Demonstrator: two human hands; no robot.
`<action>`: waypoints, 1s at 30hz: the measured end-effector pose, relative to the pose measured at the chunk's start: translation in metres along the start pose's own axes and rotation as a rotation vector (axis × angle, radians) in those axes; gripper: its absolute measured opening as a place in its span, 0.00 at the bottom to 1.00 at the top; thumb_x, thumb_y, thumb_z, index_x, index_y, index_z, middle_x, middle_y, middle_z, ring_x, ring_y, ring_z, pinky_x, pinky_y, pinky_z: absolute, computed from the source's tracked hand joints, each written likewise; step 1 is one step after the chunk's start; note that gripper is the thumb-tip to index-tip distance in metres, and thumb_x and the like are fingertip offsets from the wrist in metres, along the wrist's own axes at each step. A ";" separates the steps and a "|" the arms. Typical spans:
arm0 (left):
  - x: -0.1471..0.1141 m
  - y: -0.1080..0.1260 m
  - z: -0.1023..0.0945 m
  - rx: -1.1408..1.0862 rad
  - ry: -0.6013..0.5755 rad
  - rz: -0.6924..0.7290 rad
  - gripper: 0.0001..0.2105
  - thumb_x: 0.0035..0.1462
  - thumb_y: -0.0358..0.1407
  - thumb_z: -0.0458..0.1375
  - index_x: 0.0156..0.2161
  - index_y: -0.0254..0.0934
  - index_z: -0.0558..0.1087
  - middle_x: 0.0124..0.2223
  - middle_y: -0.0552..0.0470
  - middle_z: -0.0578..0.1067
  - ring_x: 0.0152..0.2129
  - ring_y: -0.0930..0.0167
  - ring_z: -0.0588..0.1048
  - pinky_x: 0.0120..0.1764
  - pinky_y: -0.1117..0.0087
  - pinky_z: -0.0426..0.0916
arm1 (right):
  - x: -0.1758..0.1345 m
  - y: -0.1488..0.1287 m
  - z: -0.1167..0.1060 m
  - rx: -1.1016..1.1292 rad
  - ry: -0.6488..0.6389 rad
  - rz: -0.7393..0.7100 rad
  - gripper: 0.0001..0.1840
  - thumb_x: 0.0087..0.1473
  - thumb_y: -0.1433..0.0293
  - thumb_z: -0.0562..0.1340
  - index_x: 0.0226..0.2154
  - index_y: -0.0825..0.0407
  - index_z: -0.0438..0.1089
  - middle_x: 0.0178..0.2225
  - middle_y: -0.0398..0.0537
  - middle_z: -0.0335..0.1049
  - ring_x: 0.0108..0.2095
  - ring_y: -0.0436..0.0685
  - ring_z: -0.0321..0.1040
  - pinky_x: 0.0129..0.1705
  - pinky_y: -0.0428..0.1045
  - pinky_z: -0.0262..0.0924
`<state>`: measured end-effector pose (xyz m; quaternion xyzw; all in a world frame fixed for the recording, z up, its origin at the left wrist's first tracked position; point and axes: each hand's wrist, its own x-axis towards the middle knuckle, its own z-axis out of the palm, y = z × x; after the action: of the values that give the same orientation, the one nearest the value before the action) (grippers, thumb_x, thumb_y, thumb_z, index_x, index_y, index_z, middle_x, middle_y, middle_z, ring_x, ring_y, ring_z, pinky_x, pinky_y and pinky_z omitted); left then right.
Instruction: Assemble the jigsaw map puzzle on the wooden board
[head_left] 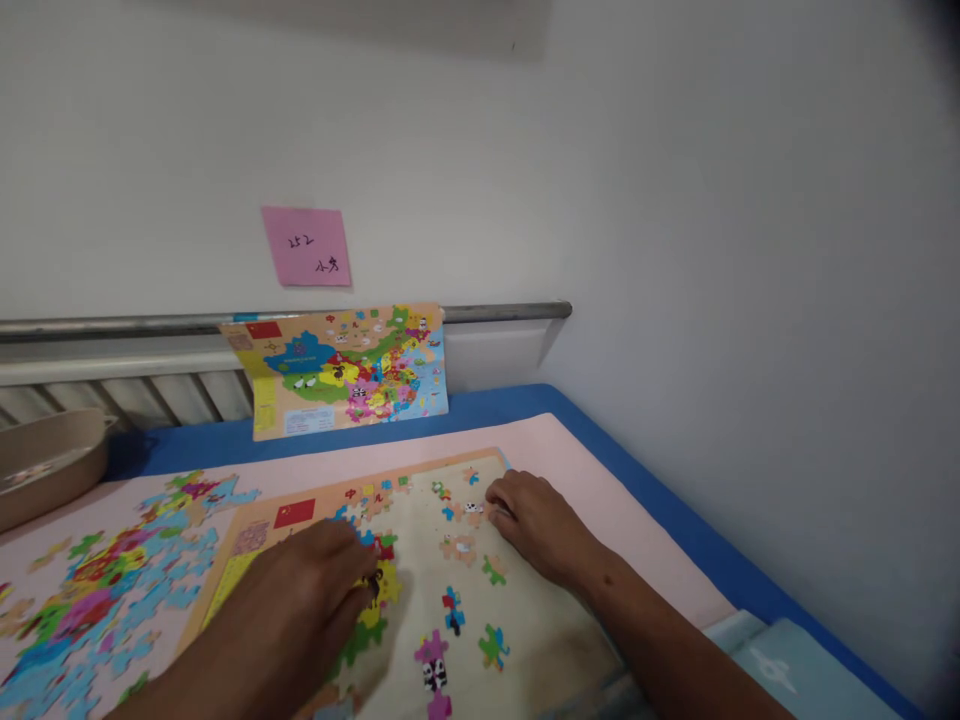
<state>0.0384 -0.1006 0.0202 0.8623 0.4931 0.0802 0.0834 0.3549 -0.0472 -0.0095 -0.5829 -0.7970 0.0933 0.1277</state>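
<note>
- The puzzle board (416,560) lies flat on the tabletop (491,403) between the person's forearms, probably so that both hands can work over it; a printed border runs along its top and left side.
- Joined pieces (386,580) sit against that left border, which seems to serve as their straight starting edge.
- The left hand (322,585) is bent over those joined pieces; its fingertips are partly hidden, so whether it grips one or just steadies them can't be made out.
- The right hand (536,520), well apart from the left, rests at the board's upper right with fingers curled beside the cow piece (472,508); whether anything is pinched there is unclear.
- The panda piece (434,672) and a green piece (493,570) lie loose and spread out on the pale board, which perhaps keeps their pictures easy to read.
- A heap of pieces (112,580) covers the pink sheet (536,435) left of the board, apparently kept off it to leave working room.
- A map poster (345,370) hangs from the rail (510,312) facing the person, likely for comparison.
- A beige tray (56,470) stands at far left.
</note>
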 end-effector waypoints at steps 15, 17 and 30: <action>0.143 0.073 0.039 0.094 -0.110 -0.024 0.07 0.55 0.38 0.60 0.32 0.36 0.77 0.38 0.45 0.78 0.36 0.60 0.77 0.37 0.60 0.71 | -0.005 0.004 -0.005 0.027 0.021 0.019 0.05 0.59 0.76 0.63 0.33 0.51 0.71 0.38 0.48 0.71 0.39 0.58 0.65 0.39 0.50 0.50; 0.147 0.076 0.039 0.083 -0.123 -0.030 0.07 0.55 0.38 0.61 0.32 0.36 0.77 0.39 0.46 0.78 0.37 0.62 0.77 0.40 0.59 0.72 | -0.005 0.005 -0.005 0.038 0.023 0.022 0.05 0.58 0.77 0.63 0.33 0.51 0.70 0.37 0.48 0.71 0.38 0.58 0.65 0.39 0.50 0.50; 0.154 0.077 0.045 -0.240 -0.069 -0.158 0.07 0.51 0.29 0.66 0.34 0.36 0.73 0.31 0.55 0.73 0.32 0.68 0.72 0.41 0.62 0.70 | -0.008 0.007 0.003 0.348 0.101 0.099 0.09 0.52 0.81 0.60 0.30 0.51 0.64 0.29 0.43 0.67 0.30 0.53 0.59 0.33 0.48 0.45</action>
<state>0.1900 -0.0095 0.0025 0.8069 0.5431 0.1019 0.2087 0.3629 -0.0522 -0.0147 -0.5945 -0.7317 0.2065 0.2618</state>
